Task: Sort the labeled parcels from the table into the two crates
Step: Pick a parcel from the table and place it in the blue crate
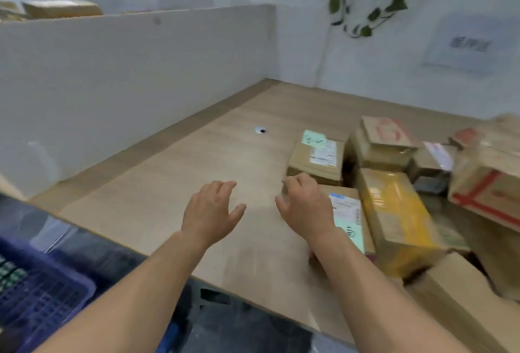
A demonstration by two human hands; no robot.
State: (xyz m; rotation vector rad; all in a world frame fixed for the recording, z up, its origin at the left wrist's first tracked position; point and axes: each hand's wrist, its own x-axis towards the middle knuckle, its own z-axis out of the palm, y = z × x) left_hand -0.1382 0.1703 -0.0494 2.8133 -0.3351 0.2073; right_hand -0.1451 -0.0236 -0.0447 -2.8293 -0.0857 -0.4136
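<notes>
- While a blue crate sits at lower left, beneath the desk edge, both hands reach forward.
- At centre, the left hand hovers over bare wood, fingers spread, holding nothing.
- Right of centre, the right hand curls over a green-labelled parcel; I cannot tell whether it grips.
- More parcels crowd the right.

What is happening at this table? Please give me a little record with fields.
left hand: open, above the table, holding nothing
right hand: at the left edge of the nearest parcel; grip blurred, unclear
parcels: cardboard pile on the table's right side
crate: one blue crate visible, lower left, past the table's edge
stage: many parcels not yet sorted
</notes>
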